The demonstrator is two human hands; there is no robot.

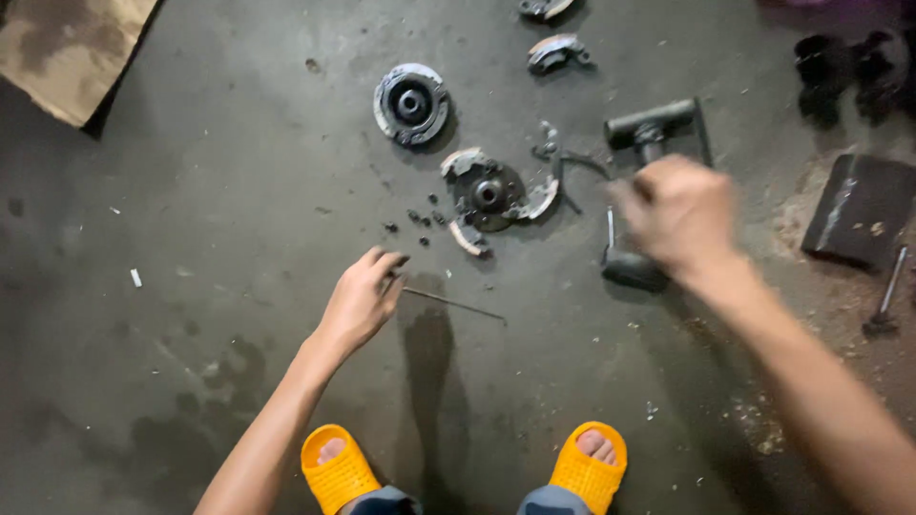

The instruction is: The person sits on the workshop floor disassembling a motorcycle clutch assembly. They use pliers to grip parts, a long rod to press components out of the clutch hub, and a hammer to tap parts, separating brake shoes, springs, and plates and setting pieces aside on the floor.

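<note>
Left hand [363, 300] pinches a thin rod [453, 303]; right hand [679, 215], blurred, grip unclear, above a black tool [641, 191]. Loose small bolts [420, 221] beside the clutch hub [489, 195] risk scattering across the floor [191, 191].

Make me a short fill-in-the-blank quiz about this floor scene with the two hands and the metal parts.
1. The left hand pinches one end of a thin metal ____ that lies on the concrete floor.
2. The person's slippers are ____ in colour.
3. The right hand is blurred above a black ____-shaped tool.
4. The round hub with brake shoes lies ____ the two hands.

Missing words: rod; yellow; T; between
</note>
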